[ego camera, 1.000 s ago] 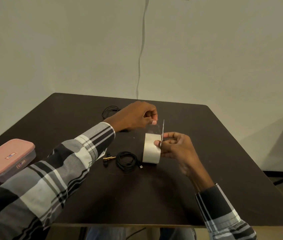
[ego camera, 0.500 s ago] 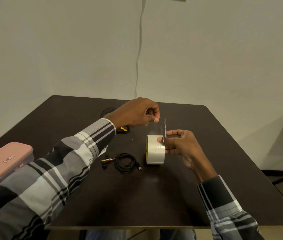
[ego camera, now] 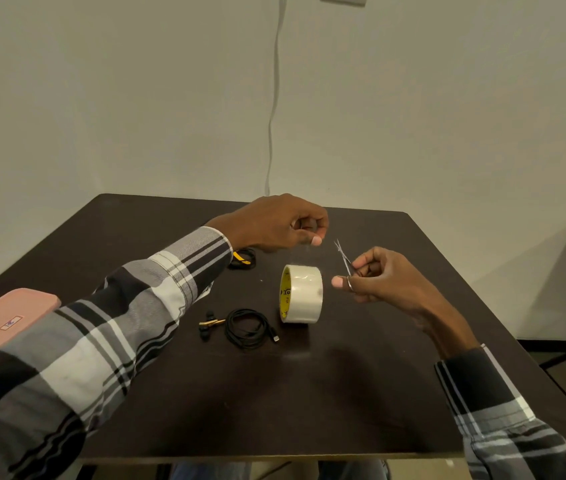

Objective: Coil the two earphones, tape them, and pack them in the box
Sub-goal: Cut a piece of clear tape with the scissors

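The left hand [ego camera: 279, 225] hovers above the tape roll [ego camera: 301, 294], fingers curled, thumb and forefinger pinching what appears to be a clear strip of tape [ego camera: 305, 252], faint against the table and hard to trace. The right hand [ego camera: 375, 275], just right of the roll and apart from it, grips small scissors [ego camera: 343, 258], blades pointing up toward the left hand. The roll stands on edge below and between the hands. A coiled earphone [ego camera: 248, 328] lies near the left sleeve, its buds [ego camera: 207, 327] and plug loose at the coil's sides; the second earphone [ego camera: 242, 259] lies under the left wrist, partly hidden. The pink box [ego camera: 4, 323], lid on, sits well to the left, beyond the left forearm, at the table's [ego camera: 361, 393] edge.

Handling, as judged: the strip is light, limp and sticky, likely to fold on itself, so it is best held by one end. The cord is light, soft and springy; the coil should be pinched across its bundled loops, not by the buds, or it may spring open. The roll, on edge, may trundle if nudged.

Room: open tabletop lies toward the person from both hands; the near edge is well clear.
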A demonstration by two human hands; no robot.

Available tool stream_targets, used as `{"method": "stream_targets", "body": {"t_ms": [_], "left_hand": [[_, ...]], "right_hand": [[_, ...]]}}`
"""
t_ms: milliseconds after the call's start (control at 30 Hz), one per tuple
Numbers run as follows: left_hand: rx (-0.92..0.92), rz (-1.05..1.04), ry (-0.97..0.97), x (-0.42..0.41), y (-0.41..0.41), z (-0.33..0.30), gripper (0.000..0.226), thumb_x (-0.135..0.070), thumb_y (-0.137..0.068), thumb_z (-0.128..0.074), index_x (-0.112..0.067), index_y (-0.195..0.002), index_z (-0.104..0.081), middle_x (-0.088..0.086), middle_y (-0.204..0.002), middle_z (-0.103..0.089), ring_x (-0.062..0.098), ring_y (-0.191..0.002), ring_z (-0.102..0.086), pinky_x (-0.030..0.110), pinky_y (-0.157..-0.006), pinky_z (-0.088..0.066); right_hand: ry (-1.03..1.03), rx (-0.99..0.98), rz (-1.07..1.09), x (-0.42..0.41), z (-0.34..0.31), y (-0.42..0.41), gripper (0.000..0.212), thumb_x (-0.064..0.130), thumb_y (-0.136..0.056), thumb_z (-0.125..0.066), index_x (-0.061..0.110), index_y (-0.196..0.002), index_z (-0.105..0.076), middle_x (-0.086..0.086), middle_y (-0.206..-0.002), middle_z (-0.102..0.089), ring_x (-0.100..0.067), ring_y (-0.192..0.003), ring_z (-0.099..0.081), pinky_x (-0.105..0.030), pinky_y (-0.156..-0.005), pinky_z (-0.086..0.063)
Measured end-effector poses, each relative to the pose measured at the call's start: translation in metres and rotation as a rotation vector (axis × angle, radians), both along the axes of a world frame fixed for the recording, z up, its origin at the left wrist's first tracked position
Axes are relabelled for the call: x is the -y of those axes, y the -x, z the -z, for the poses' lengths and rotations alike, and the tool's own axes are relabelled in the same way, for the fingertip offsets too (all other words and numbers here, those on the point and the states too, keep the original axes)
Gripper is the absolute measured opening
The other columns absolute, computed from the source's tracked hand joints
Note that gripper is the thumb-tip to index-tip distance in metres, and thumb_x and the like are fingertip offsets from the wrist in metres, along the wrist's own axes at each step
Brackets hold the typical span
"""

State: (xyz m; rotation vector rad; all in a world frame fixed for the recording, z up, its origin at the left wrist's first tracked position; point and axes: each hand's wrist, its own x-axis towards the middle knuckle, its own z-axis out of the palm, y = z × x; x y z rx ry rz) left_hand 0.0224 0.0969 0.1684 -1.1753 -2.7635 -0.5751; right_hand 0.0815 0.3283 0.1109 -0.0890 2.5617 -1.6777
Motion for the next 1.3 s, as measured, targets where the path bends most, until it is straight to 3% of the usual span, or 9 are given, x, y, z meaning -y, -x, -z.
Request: {"method": "stream_targets", "body": {"t_ms": [133, 367, 633, 1000, 1300], "left_hand": [[-0.042, -0.008, 0.013, 0.003, 0.001, -0.002, 0.006, -0.037, -0.092, -0.061, -0.032, -0.095, -0.062, -0.019, -0.083, -0.059, 0.003, -0.083, -0.052, 0.022, -0.068, -0.036], [-0.033, -0.009, 0.021, 0.005, 0.002, 0.000, 0.004, -0.039, -0.092, -0.061, -0.035, -0.094, -0.062, -0.013, -0.088, -0.064, 0.010, -0.088, -0.056, 0.026, -0.069, -0.039], [-0.027, 0.004, 0.008, 0.008, 0.003, 0.001, 0.003, -0.037, -0.092, -0.061, -0.038, -0.091, -0.059, -0.013, -0.085, -0.062, 0.012, -0.087, -0.055, 0.026, -0.068, -0.039], [0.000, 0.010, -0.011, 0.010, 0.001, 0.001, 0.010, -0.036, -0.094, -0.060, -0.029, -0.099, -0.064, -0.019, -0.085, -0.058, 0.008, -0.090, -0.051, 0.025, -0.068, -0.036], [0.014, 0.022, -0.032, 0.012, -0.002, 0.001, 0.004, -0.036, -0.094, -0.060, -0.038, -0.090, -0.058, -0.024, -0.075, -0.054, 0.008, -0.088, -0.051, 0.026, -0.067, -0.034]], "right_hand": [[-0.140, -0.006, -0.121, -0.007, -0.008, -0.003, 0.058, 0.033, -0.061, -0.094, 0.007, -0.100, -0.060, -0.004, -0.078, -0.066, -0.014, -0.069, -0.059, -0.028, -0.065, -0.052], [-0.293, -0.069, -0.181, -0.007, -0.022, -0.002, 0.055, 0.037, -0.059, -0.095, 0.008, -0.094, -0.064, -0.009, -0.082, -0.072, -0.013, -0.069, -0.059, -0.033, -0.067, -0.049], [-0.383, -0.081, -0.196, -0.004, -0.033, 0.011, 0.071, 0.059, -0.042, -0.090, 0.015, -0.092, -0.065, -0.011, -0.086, -0.071, -0.014, -0.069, -0.061, -0.034, -0.066, -0.052], [-0.423, -0.078, -0.220, 0.007, -0.049, 0.017, 0.049, 0.036, -0.059, -0.095, 0.011, -0.088, -0.064, 0.001, -0.062, -0.064, -0.013, -0.055, -0.057, -0.027, -0.054, -0.045], [-0.417, -0.065, -0.251, 0.011, -0.055, 0.019, 0.047, 0.030, -0.061, -0.095, 0.007, -0.089, -0.064, -0.006, -0.066, -0.064, -0.016, -0.055, -0.058, -0.030, -0.055, -0.047]]}}
